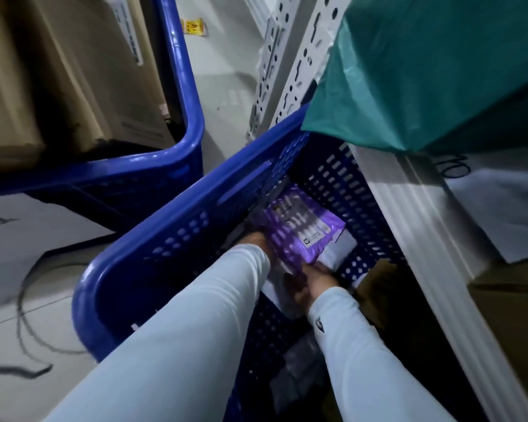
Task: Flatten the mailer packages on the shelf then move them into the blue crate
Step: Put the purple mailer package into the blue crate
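Inside the blue crate, the left hand and right hand both hold the purple mailer by its near edges.

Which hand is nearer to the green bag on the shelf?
Right. The right hand is at the purple mailer's near edge in the blue crate, on the side below the green bag; the left hand is at the mailer's far side.

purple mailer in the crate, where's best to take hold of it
Judging from its pose, take the purple mailer by its near short edge, coming down from above. It lies flat on the floor of the blue crate, whose walls block any side approach. Both hands, left and right, are already at that end.
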Motion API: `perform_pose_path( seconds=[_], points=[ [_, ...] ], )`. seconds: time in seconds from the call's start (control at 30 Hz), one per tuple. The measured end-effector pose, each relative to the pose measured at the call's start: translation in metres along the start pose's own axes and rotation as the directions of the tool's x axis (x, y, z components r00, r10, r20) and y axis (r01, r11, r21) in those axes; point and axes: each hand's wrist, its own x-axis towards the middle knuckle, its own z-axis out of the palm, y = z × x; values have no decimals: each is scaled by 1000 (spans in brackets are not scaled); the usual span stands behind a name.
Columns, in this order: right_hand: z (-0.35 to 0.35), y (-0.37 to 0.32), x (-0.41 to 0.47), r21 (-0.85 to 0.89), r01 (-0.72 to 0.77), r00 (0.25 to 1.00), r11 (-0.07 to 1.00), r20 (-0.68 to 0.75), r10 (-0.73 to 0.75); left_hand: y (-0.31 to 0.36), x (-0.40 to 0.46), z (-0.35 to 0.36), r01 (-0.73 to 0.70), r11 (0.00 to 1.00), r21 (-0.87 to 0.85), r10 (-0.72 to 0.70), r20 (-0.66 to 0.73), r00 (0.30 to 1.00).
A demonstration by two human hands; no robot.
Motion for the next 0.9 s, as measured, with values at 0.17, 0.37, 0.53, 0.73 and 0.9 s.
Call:
perform_pose_path(
  seconds=[0.17,0.37,0.53,0.73,0.9],
  points=[
    [-12,6,-13,-179,-22,999,984,-43,15,-7,-12,8,-6,999,33,5,32,999],
    [-26,14,-110,-105,-123,992,987,-28,121,2,-98,-20,23,998,-50,-23,15,1000],
    [-36,-14,-239,-178,-258,956,950,92,277,21,-212,-65,-2,1000,-23,4,73,997],
    [-48,-63,-395,-166,-274,952,947,93,292,54,-349,-114,42,985,-166,-29,79,996],
    [-70,-100,-505,-130,-242,964,961,79,254,89,-455,-144,37,987,-156,-24,88,996]
  ],
)
